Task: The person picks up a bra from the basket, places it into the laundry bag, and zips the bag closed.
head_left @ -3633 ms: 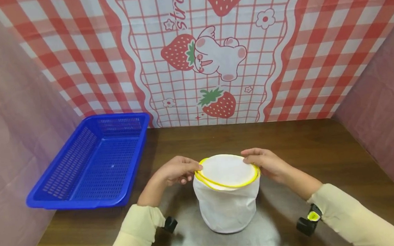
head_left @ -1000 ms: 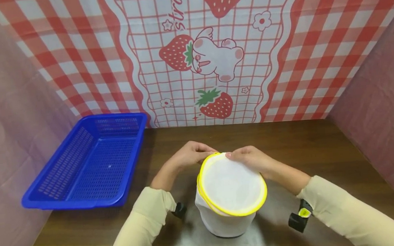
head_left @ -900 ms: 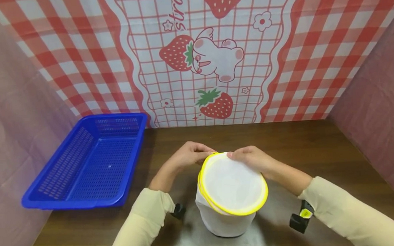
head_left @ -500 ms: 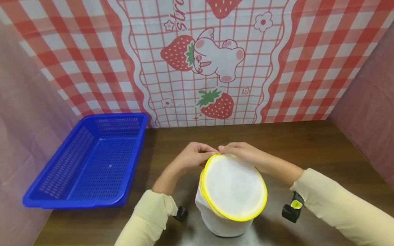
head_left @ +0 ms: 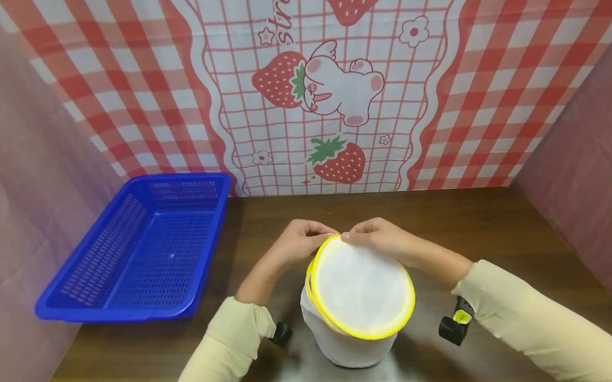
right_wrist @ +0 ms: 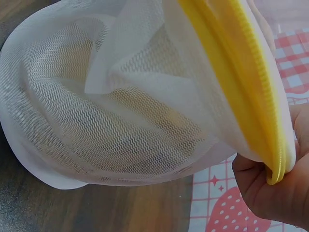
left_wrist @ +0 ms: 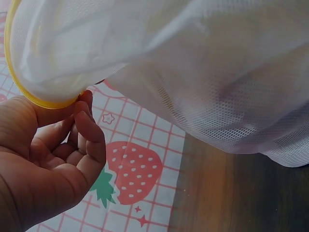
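A white mesh laundry bag with a yellow zipper rim stands on the table in the head view. Its round white lid lies over the top, tilted toward me. At the far edge of the rim, my left hand pinches the yellow zipper between thumb and finger. Close beside it, my right hand grips the rim with its thumb on the lid. In the right wrist view the bag's mesh side is creased, and faint tan shapes show through. The zipper pull cannot be made out.
A blue perforated plastic basket stands at the left of the brown wooden table. A strawberry-print checked cloth hangs behind, and pinkish cloths hang at both sides. Each wrist wears a black camera.
Both hands have moved from the rim's sides to its far edge, tilting the lid toward me. In the last half second, my right thumb has shifted onto the lid's edge.
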Demonstrator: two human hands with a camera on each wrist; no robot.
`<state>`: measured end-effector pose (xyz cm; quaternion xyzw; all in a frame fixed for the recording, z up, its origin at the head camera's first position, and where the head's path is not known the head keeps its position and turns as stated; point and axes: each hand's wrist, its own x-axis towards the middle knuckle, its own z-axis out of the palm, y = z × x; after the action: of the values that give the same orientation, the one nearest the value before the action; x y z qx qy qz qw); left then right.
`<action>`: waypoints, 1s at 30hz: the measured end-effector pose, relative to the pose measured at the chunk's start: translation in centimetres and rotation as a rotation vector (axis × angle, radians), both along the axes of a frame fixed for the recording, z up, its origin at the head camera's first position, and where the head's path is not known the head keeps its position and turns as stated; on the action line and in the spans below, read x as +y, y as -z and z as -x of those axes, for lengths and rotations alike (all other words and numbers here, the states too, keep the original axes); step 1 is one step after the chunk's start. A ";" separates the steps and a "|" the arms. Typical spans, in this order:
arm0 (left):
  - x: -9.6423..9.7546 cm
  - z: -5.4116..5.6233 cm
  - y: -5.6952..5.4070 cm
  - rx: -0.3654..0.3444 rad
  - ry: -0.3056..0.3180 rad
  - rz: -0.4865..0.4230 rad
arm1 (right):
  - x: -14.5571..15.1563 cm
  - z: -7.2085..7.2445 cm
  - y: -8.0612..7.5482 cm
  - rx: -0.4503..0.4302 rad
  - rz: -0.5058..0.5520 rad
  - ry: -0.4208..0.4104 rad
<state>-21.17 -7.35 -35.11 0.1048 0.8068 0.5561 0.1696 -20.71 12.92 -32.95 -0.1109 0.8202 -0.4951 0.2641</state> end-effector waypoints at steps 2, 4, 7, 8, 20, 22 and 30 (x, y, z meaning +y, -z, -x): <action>0.0 -0.1 0.0 0.011 -0.006 0.001 | 0.0 0.0 -0.1 0.000 0.001 0.000; 0.0 -0.2 0.1 0.023 -0.011 0.007 | 0.1 -0.1 -0.1 0.000 0.000 -0.001; -0.1 -0.4 0.1 0.040 -0.017 0.012 | 0.2 -0.1 0.0 0.005 -0.003 0.010; -0.1 -0.4 0.1 0.046 -0.020 0.006 | 0.3 -0.2 0.0 0.007 -0.004 0.015; -0.2 -0.7 0.0 0.079 -0.056 -0.011 | 0.3 0.0 -0.1 0.072 -0.058 0.041; -0.2 -0.7 -0.1 0.085 -0.055 0.000 | 0.2 0.1 -0.2 0.086 -0.060 0.023; 0.0 -0.8 0.0 0.126 -0.044 0.011 | -0.2 0.2 -0.3 0.095 -0.034 -0.068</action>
<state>-20.41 -7.33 -35.10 0.1210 0.8212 0.5474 0.1068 -20.89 12.75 -32.69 -0.1575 0.8359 -0.4660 0.2434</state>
